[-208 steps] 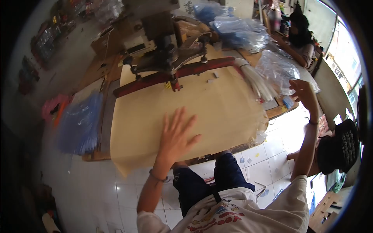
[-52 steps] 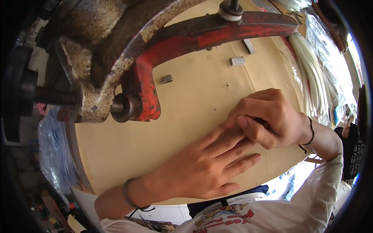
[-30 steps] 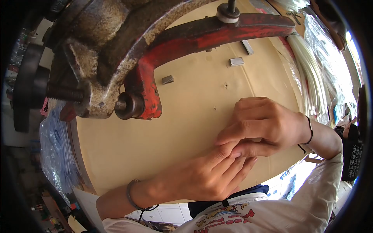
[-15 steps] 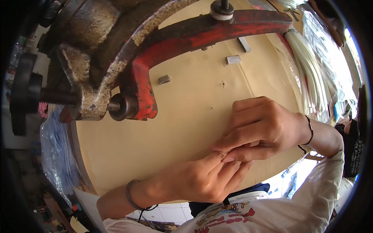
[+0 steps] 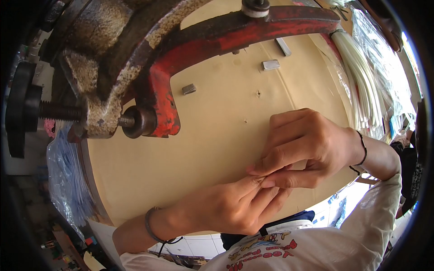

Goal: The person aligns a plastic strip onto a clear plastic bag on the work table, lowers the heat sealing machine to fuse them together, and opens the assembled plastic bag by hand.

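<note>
My left hand (image 5: 233, 205) is over the near part of the tan sheet (image 5: 149, 176), its fingers bent and closed. My right hand (image 5: 305, 151) meets it from the right, thumb and forefinger pinched at the left hand's fingertips. Whatever sits between the fingers, if anything, is too small to make out. Beyond the hands, a small dark metal block (image 5: 189, 89), a silver block (image 5: 271, 65) and a longer metal piece (image 5: 283, 46) lie on the sheet. A red metal frame (image 5: 165, 101) arches above them.
A heavy machine casting (image 5: 99, 67) with a black knob (image 5: 20, 110) fills the upper left. Blue-tinted plastic bags (image 5: 68, 174) hang at the left edge. Pale strips (image 5: 357, 77) and clear plastic (image 5: 384, 67) lie at the right. Part of another person (image 5: 410, 171) shows at the right edge.
Earlier my left hand lay spread on the sheet with my right hand apart; then both came together, and the left fingers curled. Over the last half second the hands have barely moved.
</note>
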Action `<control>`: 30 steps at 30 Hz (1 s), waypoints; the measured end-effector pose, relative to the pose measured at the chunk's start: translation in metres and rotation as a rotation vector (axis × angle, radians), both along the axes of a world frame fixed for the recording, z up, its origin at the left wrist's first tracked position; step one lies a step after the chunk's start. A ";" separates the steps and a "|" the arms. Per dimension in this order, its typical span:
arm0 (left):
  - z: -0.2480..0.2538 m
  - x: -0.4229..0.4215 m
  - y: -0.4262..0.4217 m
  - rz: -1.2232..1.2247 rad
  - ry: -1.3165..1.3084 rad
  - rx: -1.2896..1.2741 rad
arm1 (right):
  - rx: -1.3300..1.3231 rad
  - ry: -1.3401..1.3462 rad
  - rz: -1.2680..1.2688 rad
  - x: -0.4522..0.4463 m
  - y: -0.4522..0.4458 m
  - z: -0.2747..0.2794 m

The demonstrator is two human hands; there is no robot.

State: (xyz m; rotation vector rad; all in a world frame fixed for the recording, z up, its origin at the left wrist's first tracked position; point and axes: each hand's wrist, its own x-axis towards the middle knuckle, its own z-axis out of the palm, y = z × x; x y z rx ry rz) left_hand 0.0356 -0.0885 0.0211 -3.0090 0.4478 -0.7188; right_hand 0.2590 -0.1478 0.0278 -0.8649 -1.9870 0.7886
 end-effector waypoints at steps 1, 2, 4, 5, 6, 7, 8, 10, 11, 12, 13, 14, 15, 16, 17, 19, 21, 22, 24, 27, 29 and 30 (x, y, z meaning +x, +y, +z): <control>0.002 0.000 0.001 -0.005 0.016 0.003 | -0.004 -0.007 0.002 0.000 0.000 0.001; 0.003 0.000 0.001 -0.010 0.032 0.006 | -0.009 -0.013 0.005 0.001 0.000 0.002; 0.002 0.000 0.001 -0.008 0.027 -0.005 | -0.011 -0.017 0.006 0.001 0.000 0.003; 0.001 0.000 0.000 -0.008 0.025 -0.011 | -0.009 -0.013 0.005 0.001 0.000 0.002; 0.000 0.001 0.000 -0.008 0.005 -0.013 | -0.007 -0.009 0.004 0.001 0.000 0.002; -0.003 0.001 0.000 -0.008 -0.016 -0.016 | -0.005 -0.004 0.005 0.001 0.000 0.002; -0.002 0.001 0.000 -0.007 -0.009 -0.001 | -0.002 0.001 0.007 0.001 0.000 0.001; 0.005 0.001 0.002 -0.004 0.032 0.048 | -0.006 -0.001 0.018 0.002 0.001 0.002; 0.008 0.001 0.003 -0.003 0.066 0.082 | -0.014 -0.009 0.027 0.003 0.001 0.003; 0.006 0.001 0.002 -0.002 0.042 0.059 | -0.022 -0.016 0.035 0.003 0.001 0.004; 0.003 0.001 0.000 0.000 0.018 0.036 | -0.018 -0.014 0.033 0.003 0.001 0.004; 0.001 0.001 -0.001 0.001 -0.006 0.013 | -0.014 -0.011 0.031 0.003 0.001 0.003; 0.001 0.001 -0.001 -0.001 -0.002 0.024 | -0.010 -0.008 0.028 0.003 0.001 0.002; 0.002 0.001 0.000 -0.003 0.001 0.035 | -0.010 -0.009 0.025 0.003 0.001 0.003; 0.003 0.001 0.000 -0.005 0.005 0.045 | -0.010 -0.010 0.023 0.003 0.001 0.003; 0.003 0.002 0.000 -0.008 -0.007 0.051 | -0.006 -0.003 0.017 0.003 0.000 0.003; 0.006 0.003 0.002 -0.016 -0.001 0.058 | 0.002 0.011 0.012 0.002 0.000 0.001; 0.009 0.003 0.003 -0.022 0.012 0.063 | 0.003 0.006 0.013 0.002 0.000 0.002; 0.010 0.002 0.004 -0.030 0.032 0.051 | 0.006 -0.006 0.015 0.003 0.001 0.003; 0.010 0.001 0.003 -0.035 0.038 0.022 | -0.021 -0.001 0.020 0.004 0.000 0.002; 0.010 0.003 0.003 -0.037 0.018 0.028 | -0.050 0.016 0.026 0.004 -0.002 0.001; 0.010 0.003 0.003 -0.042 0.015 0.032 | -0.064 0.025 0.029 0.004 -0.002 0.001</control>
